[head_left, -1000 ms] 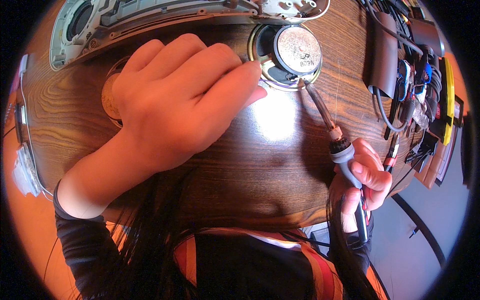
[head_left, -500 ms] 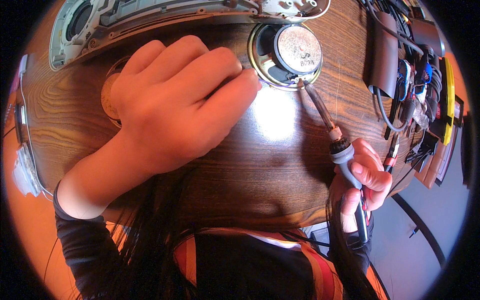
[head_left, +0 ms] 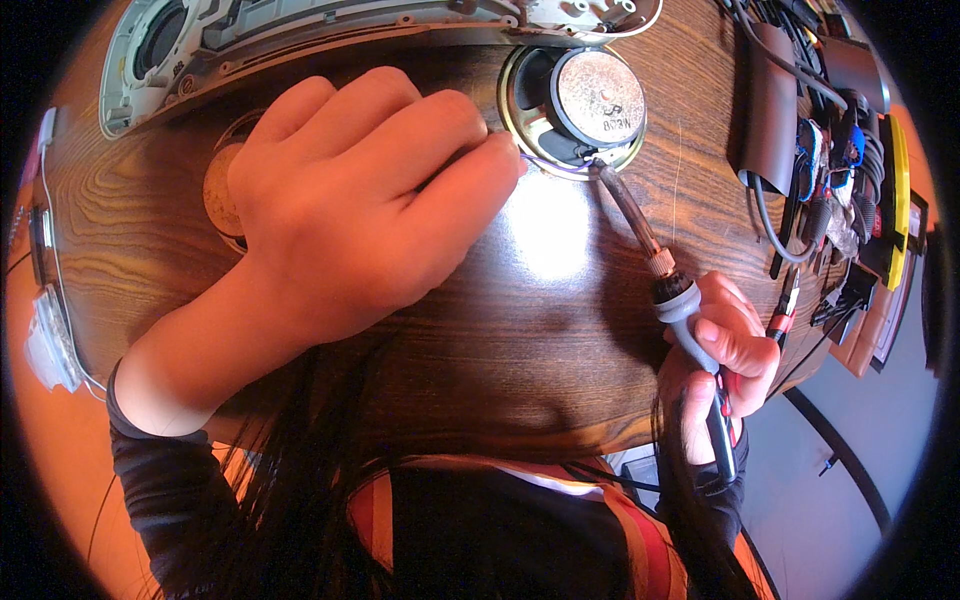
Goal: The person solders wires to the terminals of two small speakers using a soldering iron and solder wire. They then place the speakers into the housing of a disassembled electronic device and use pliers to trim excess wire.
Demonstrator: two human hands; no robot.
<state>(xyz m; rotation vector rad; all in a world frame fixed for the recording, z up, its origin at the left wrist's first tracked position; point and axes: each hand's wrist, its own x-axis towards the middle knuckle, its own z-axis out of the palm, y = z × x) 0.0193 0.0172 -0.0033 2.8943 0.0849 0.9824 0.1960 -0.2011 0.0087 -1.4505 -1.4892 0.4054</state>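
A round loudspeaker [head_left: 600, 90] lies magnet side up on the wooden table, its metal rim against the pale plastic housing. From its terminal at the near edge a thin purple wire [head_left: 556, 167] runs left to my left hand [head_left: 350, 205], whose thumb and forefinger pinch it. My right hand [head_left: 738, 345] is wrapped round the grey handle of a soldering iron [head_left: 630, 210]. The iron's tip is at the loudspeaker's terminal, where the wire ends; exact contact is too small to make out. Partly hidden behind my left hand is a second round speaker [head_left: 217, 190].
Across the far side stretches the long plastic housing [head_left: 330, 35]. At the right are a grey curved stand [head_left: 768, 120], bundled cables [head_left: 868, 150] and a long yellow tool [head_left: 900, 200]. A clear plastic bag [head_left: 50, 345] and white cord are at the left edge.
The soldering iron and my right hand have shifted slightly left, its tip moving a little along the terminal. My left hand still pinches the wire, nearly unmoved.
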